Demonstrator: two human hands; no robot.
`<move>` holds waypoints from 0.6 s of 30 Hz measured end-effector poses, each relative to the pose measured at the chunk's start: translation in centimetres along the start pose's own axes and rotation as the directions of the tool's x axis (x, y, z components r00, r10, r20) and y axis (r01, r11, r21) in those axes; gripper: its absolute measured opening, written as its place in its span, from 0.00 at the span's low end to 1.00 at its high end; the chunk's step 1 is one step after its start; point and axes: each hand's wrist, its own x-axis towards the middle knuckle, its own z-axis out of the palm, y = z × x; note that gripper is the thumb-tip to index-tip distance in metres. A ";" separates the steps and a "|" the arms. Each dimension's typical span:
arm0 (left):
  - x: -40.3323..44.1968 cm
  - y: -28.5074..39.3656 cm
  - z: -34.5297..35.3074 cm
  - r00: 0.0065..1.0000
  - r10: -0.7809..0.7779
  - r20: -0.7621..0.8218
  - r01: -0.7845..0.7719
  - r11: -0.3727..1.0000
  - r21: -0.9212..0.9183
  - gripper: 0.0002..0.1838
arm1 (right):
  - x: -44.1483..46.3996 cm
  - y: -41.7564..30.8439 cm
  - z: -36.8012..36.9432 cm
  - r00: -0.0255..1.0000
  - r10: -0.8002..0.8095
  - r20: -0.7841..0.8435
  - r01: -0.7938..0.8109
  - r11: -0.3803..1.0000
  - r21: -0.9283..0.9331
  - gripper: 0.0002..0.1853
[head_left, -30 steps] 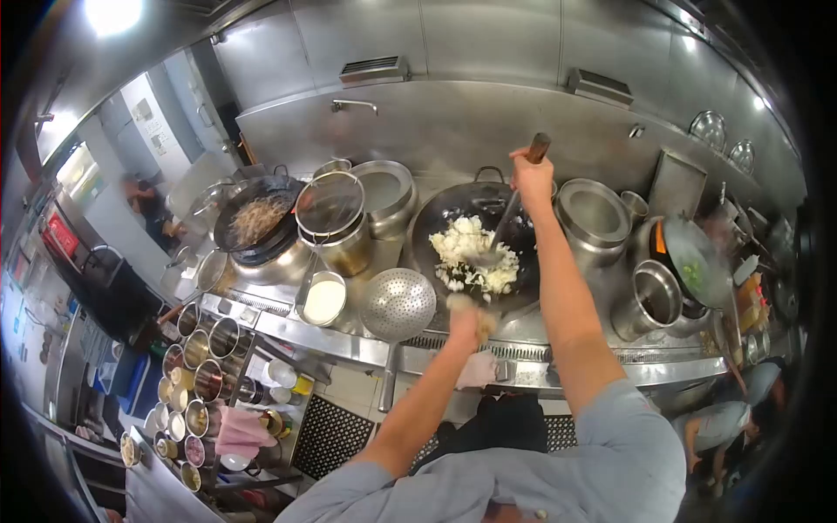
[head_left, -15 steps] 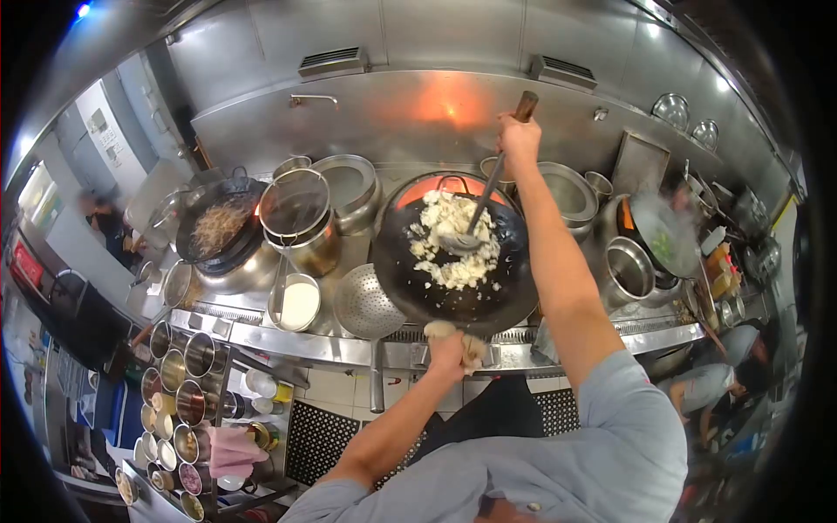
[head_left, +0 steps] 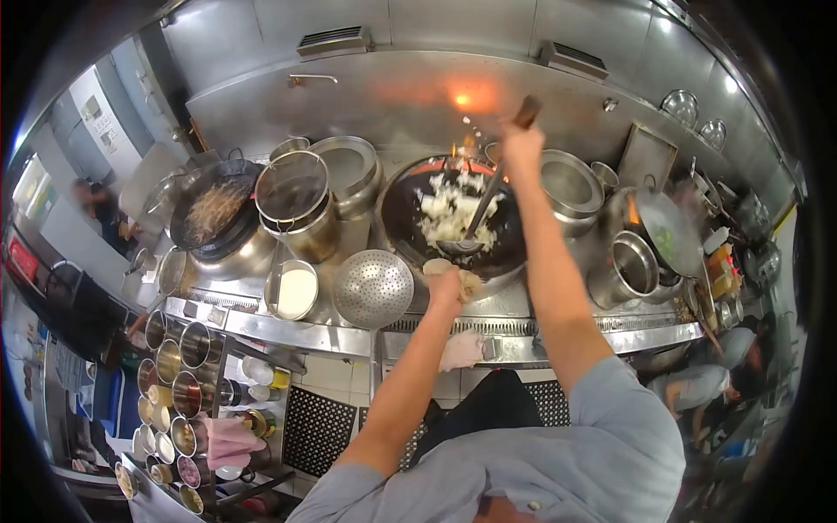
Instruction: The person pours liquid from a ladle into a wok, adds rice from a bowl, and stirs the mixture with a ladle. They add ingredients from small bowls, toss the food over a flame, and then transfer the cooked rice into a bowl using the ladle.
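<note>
In the head view, the left hand has its grip closed on a folded cloth at the near rim of a black wok. The right hand, blurred, has its grip wrapped around the upper handle of a ladle, which slants down into the wok. The ladle's bowl is at the near side of the white food pieces, which lie inside the wok. Small flames show at the wok's far rim, and an orange glow lies on the metal wall behind.

On the steel desk, left of the wok, are a perforated skimmer, a bowl of white liquid and a pot with a strainer over its top. Farther left, a second wok contains brown strips. To the right are a wide pot and a tall container, near another pan with green pieces.
</note>
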 end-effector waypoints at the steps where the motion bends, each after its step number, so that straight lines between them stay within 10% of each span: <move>1: -1.9 0.5 0.9 0.998 0.038 -0.050 -0.035 0.998 0.058 0.13 | -1.5 0.9 -0.2 0.978 0.173 0.115 -0.185 0.977 0.106 0.03; 7: -8.9 -0.3 3.8 0.926 0.136 -0.353 -0.157 0.987 -0.030 0.06 | 5.8 -1.0 -2.7 0.989 0.137 0.052 -0.147 0.931 0.333 0.03; 11: -0.2 3.6 2.9 0.923 0.231 -0.306 -0.224 0.973 0.061 0.08 | 5.0 -1.0 -3.9 0.996 0.081 0.021 -0.083 0.902 0.423 0.03; 16: 0.3 5.4 -0.4 0.983 -0.071 0.169 0.089 0.991 -0.102 0.15 | 5.1 7.2 -1.7 0.964 0.201 0.175 -0.243 0.933 0.265 0.01; 18: -0.1 5.1 -0.9 0.991 -0.075 0.108 0.079 0.996 -0.039 0.15 | 5.2 3.8 -1.5 0.944 0.188 0.270 -0.281 0.886 0.368 0.01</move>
